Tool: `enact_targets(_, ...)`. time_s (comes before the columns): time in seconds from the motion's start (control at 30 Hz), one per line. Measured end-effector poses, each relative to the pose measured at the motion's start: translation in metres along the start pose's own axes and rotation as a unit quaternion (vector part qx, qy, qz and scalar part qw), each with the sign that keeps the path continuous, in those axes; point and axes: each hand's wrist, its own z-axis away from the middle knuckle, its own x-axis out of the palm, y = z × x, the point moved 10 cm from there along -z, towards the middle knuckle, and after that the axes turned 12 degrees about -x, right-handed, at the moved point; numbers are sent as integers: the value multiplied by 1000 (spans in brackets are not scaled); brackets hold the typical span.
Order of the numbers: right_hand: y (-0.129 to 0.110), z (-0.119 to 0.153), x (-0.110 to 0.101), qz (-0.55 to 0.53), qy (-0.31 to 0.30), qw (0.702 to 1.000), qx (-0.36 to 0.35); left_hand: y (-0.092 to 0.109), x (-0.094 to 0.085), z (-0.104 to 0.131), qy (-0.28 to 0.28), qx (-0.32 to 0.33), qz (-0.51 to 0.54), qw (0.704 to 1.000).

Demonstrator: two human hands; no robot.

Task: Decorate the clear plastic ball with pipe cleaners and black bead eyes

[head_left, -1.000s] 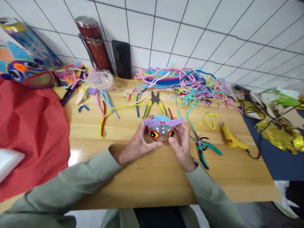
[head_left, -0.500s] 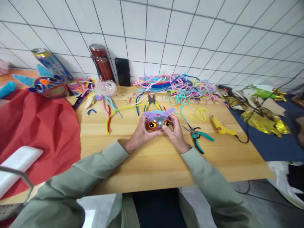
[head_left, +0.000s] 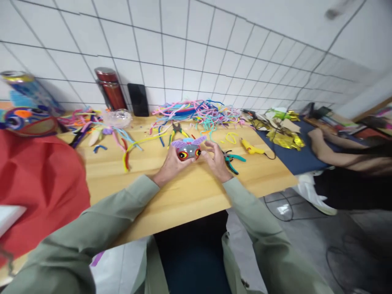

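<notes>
A clear plastic ball point(head_left: 190, 151) carries two black-and-yellow eyes rimmed in red, and purple fuzzy pipe-cleaner pieces stick out from its top. My left hand point(head_left: 172, 164) grips the ball from its left side, fingers partly hidden behind it. Just right of the ball is my right hand point(head_left: 217, 162), thumb and fingers apart, close by the right eye; whether a fingertip touches the ball is hard to see. Behind the ball lie yellow-and-green cutters point(head_left: 177, 129). Teal-handled pliers point(head_left: 234, 158) rest to the right of my right hand.
Heaped pipe cleaners point(head_left: 196, 111) line the wall beside a phone point(head_left: 138, 99) and a red flask point(head_left: 112, 90). A yellow glue gun point(head_left: 250, 147) lies right, before gold foil point(head_left: 284, 139). Red cloth point(head_left: 43, 171) covers the left. Another person's arm point(head_left: 343, 151) rests far right.
My right hand has come away from the ball's front, its thumb now off to the side. The view has swung right, showing more of another person. My left hand keeps its grip.
</notes>
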Motion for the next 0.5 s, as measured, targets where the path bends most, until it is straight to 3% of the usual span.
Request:
enact_targets(0.1, 4, 5, -30, 37, 30, 999, 4, -2, 0, 0, 4, -4, -11, 1000)
enact_targets(0.23, 30, 9, -115, 160, 71, 985, 6, -9, -3, 1, 19, -21, -2, 1000)
enact_targets(0.3, 58, 11, -163, 287, 41, 955, 55, -10, -4, 1, 29, -23, -1, 999)
enact_targets(0.4, 96, 17, -225, 345, 21, 933, 99, -10, -5, 3, 37, -12, -9, 999)
enact_targets(0.5, 126, 25, -252, 371, -25, 920, 126, -9, -5, 5, 40, -1, -22, 999)
